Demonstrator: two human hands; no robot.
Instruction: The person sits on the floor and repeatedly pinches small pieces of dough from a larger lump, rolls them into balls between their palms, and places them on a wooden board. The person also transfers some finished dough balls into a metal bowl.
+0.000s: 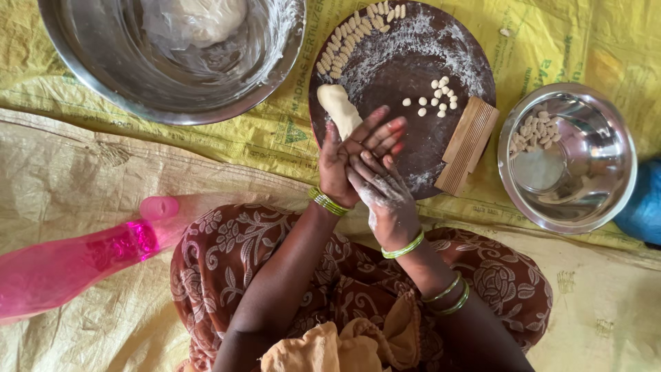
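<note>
My left hand (354,148) and my flour-dusted right hand (387,196) are pressed palm to palm over the near edge of a round dark board (420,148). A pale roll of dough (339,107) is held between the palms, and its thick end sticks out to the upper left. On the floured board, a curved row of small shaped dough pieces (348,34) lies along the far rim. Several tiny dough balls (437,96) sit near the middle. A ridged wooden paddle (468,145) rests on the board's right edge, just right of my hands.
A small steel bowl (592,200) holding shaped pieces stands at the right, with a blue object (644,207) beside it. A large steel bowl (103,76) with a wrapped dough lump (200,21) is at the top left. A pink bottle (76,265) lies left of my knee on yellow sacking (585,41).
</note>
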